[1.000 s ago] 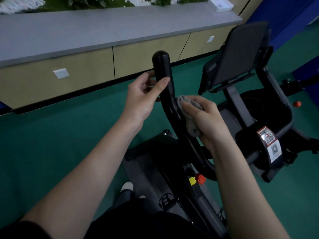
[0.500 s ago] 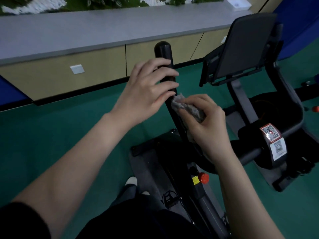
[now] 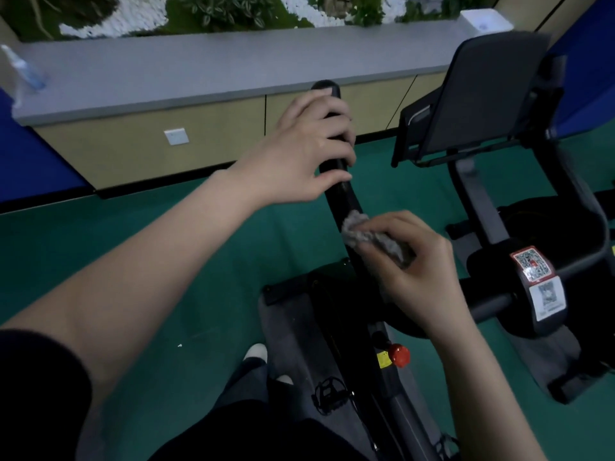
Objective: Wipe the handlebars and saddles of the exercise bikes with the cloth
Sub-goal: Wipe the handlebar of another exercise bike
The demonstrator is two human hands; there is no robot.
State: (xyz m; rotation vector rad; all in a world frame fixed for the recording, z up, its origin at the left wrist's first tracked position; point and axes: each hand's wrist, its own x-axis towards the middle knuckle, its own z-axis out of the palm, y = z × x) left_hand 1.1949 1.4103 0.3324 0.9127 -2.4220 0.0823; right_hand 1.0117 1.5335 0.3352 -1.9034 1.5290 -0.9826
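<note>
The left hand (image 3: pixel 299 151) has its fingers curled round the upper grip of the black padded handlebar post (image 3: pixel 341 198), steadying it. At about four o'clock from it, the right hand (image 3: pixel 411 271) pinches a crumpled grey cloth (image 3: pixel 377 241) against the post's right side. To wipe well, I would wrap the cloth fully round the post and draw it along, then shift the left hand so the covered grip gets cleaned too. At one o'clock the dark console screen (image 3: pixel 482 94) stands close and could catch the elbow. The red knob (image 3: pixel 398 355) sits at six o'clock. A clear spray bottle (image 3: pixel 23 71) lies well apart at ten o'clock on the grey countertop (image 3: pixel 199 71). No saddle is in view.
</note>
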